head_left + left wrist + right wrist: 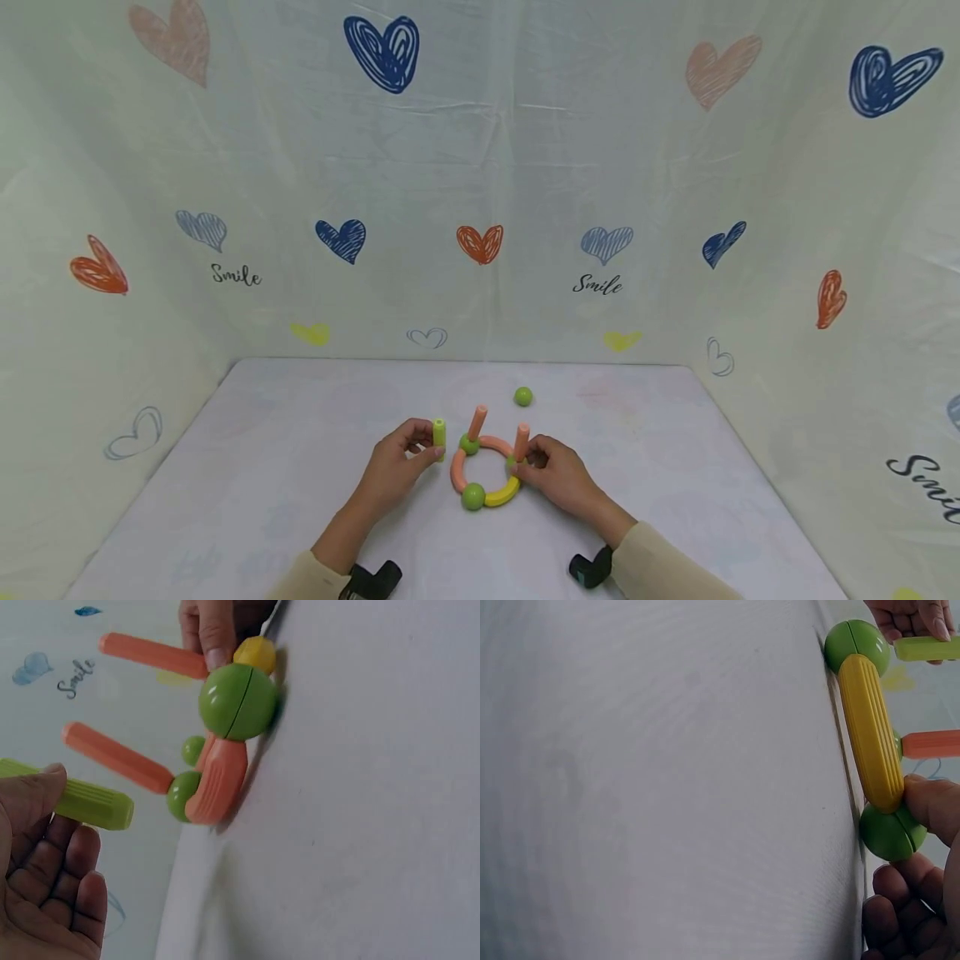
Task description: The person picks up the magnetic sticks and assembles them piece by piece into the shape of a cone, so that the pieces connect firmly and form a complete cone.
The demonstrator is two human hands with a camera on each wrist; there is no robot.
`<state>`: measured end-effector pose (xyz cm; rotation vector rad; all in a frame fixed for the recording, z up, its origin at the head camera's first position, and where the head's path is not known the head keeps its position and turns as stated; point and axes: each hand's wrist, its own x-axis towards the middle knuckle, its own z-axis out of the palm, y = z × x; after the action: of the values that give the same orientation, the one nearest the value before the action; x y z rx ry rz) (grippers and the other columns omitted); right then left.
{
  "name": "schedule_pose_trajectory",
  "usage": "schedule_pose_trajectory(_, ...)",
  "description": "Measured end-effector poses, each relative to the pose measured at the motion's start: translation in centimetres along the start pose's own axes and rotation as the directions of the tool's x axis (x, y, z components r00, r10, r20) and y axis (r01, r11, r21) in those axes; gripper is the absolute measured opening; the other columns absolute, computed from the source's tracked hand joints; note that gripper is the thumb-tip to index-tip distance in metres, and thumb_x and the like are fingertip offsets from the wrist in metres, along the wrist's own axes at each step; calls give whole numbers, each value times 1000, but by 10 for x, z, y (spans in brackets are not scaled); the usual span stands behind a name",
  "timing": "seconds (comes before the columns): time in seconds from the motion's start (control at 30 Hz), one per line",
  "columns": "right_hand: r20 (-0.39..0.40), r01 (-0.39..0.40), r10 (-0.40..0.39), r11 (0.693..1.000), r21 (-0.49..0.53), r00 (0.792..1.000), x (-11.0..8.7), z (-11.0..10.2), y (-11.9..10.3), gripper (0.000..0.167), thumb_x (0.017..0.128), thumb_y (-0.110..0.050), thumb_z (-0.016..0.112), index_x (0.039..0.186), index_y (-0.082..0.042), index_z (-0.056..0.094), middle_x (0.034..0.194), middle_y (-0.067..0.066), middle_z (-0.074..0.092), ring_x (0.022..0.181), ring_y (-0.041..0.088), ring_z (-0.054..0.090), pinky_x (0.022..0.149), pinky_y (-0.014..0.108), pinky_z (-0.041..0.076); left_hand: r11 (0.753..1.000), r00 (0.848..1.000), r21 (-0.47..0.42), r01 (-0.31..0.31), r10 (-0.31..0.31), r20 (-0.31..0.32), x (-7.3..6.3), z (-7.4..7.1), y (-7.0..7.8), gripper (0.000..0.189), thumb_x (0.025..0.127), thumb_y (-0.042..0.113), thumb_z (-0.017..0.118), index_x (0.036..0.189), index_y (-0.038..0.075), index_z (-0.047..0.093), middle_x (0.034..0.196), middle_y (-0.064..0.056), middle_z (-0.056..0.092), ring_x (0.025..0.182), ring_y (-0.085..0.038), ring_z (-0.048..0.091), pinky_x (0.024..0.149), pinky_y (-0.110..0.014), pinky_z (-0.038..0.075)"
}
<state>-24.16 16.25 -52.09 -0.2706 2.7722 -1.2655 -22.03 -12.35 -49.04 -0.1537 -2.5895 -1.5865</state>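
Observation:
A ring of toy building pieces lies on the table: two curved orange rods (pixel 457 473), a curved yellow rod (pixel 502 495) and green balls (pixel 473 497) at the joints. Straight orange rods (pixel 477 423) stand up from two of the balls, at the far left and the right. Left of the ring, my left hand (pixel 392 468) pinches a straight lime-green rod (pixel 94 804) between thumb and fingers, raised and apart from the ring. My right hand (pixel 561 477) grips the right-hand green ball (pixel 889 834), thumb where it meets the yellow rod, fingers on its far side.
A loose green ball (pixel 523 397) lies behind the ring, toward the back of the white-covered table (pixel 315 392). A white curtain (pixel 487 167) printed with hearts hangs behind and along both sides. Each wrist wears a black camera mount (pixel 591 568).

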Motion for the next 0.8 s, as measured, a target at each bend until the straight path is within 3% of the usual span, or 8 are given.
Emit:
schedule_pose_trajectory(0.6, -7, 11, -11, 1000, 1, 1000, 2, 1, 3, 29, 91, -39, 82, 104, -17, 70, 94, -4, 63, 84, 14, 54, 72, 28, 45, 996, 983, -71, -54, 66, 172, -19, 38, 9, 27, 95, 20, 79, 117, 11, 68, 106, 1, 70, 100, -15, 63, 85, -25, 53)
schedule_pose_trajectory(0.8, -14, 15, -15, 1000, -6, 1000, 2, 2, 4, 29, 91, -38, 82, 105, -17, 70, 93, -4, 62, 85, 14, 54, 72, 28, 45, 999, 984, 3, -35, 34, 174, -24, 43, 6, 34, 93, 23, 81, 122, 10, 69, 110, 0, 69, 101, -16, 61, 83, -28, 53)
